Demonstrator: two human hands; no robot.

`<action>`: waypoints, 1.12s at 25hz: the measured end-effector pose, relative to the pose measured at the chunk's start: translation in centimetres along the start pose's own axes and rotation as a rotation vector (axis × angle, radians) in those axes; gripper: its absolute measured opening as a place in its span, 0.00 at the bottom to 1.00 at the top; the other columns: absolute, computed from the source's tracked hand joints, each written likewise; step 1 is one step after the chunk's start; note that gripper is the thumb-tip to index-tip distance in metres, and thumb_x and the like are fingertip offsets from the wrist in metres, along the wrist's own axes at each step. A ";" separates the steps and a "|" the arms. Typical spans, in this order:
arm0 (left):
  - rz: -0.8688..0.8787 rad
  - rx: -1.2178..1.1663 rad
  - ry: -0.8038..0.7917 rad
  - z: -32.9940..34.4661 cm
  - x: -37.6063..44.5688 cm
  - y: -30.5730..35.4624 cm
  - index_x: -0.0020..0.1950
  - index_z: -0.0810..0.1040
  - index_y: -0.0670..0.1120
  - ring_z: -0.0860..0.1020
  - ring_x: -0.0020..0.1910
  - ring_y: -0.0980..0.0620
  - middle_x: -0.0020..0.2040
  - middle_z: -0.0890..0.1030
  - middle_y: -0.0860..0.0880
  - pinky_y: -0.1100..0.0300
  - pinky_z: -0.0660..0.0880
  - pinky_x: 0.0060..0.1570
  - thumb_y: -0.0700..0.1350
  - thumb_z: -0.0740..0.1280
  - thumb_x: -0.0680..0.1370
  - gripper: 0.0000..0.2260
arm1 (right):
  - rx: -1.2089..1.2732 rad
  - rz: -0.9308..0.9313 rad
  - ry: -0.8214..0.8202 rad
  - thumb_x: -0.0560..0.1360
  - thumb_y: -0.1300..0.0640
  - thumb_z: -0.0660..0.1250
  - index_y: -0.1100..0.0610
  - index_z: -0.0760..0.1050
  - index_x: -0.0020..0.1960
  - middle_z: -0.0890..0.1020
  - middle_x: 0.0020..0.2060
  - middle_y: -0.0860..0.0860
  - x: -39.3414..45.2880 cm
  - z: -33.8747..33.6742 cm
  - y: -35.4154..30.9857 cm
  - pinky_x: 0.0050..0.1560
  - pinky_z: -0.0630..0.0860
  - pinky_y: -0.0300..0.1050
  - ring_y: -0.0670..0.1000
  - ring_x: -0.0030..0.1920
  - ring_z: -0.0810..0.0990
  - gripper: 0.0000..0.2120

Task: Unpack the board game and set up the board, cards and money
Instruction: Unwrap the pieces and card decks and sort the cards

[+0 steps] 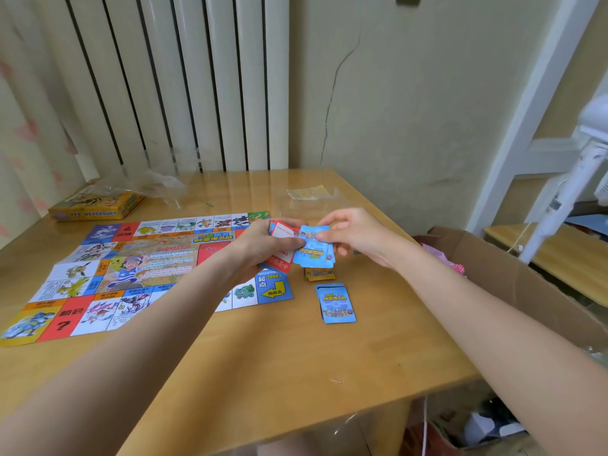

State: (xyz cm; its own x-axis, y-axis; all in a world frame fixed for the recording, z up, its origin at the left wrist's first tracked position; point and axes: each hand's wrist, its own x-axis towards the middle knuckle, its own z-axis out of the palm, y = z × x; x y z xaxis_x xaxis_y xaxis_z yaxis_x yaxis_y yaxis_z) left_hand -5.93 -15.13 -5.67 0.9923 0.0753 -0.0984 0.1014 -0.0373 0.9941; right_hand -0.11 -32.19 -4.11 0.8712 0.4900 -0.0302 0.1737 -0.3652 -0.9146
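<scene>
Fingers of the left hand [263, 248] grip a red-and-white card stack [281, 255]; right hand [355, 238] pinches blue-backed cards [314, 250] above the wooden worktop [263, 357].

Left forearm covers board [108, 268] middle-right squares; card print [314, 246] too blurred to read; box [513, 274] cut off right.

The game board [131, 268] shows "起点", "2000" and "由此去" on its blue corner, "?" on red squares.
</scene>
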 end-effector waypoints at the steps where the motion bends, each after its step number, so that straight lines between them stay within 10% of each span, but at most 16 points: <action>1: -0.014 0.003 -0.021 0.0 -0.2 -0.1 0.49 0.79 0.46 0.81 0.30 0.55 0.39 0.83 0.45 0.64 0.78 0.29 0.35 0.68 0.74 0.08 | -0.007 0.050 -0.051 0.73 0.65 0.68 0.61 0.74 0.51 0.78 0.35 0.56 -0.2 -0.4 0.2 0.23 0.67 0.33 0.45 0.23 0.70 0.08; 13: -0.311 -0.515 0.054 0.8 -0.7 -1.7 0.47 0.72 0.39 0.79 0.36 0.48 0.39 0.83 0.39 0.58 0.77 0.37 0.48 0.60 0.80 0.11 | -0.752 0.137 -0.290 0.68 0.54 0.75 0.55 0.65 0.46 0.75 0.27 0.50 -1.1 0.2 3.2 0.22 0.64 0.38 0.48 0.25 0.69 0.18; 28: -0.325 -0.502 0.041 1.2 0.0 -2.0 0.48 0.64 0.40 0.81 0.37 0.46 0.47 0.80 0.36 0.56 0.78 0.38 0.32 0.49 0.75 0.07 | -0.622 0.095 -0.496 0.69 0.59 0.74 0.52 0.72 0.45 0.75 0.28 0.47 -1.3 -0.9 3.6 0.27 0.63 0.38 0.45 0.27 0.68 0.11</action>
State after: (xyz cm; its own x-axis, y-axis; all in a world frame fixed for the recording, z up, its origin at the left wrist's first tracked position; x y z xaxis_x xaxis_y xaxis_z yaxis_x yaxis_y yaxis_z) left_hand -6.02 -16.29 -7.75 0.9116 0.0423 -0.4090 0.3435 0.4683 0.8141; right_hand -0.19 -34.83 -7.00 0.6146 0.6762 -0.4063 0.4604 -0.7257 -0.5113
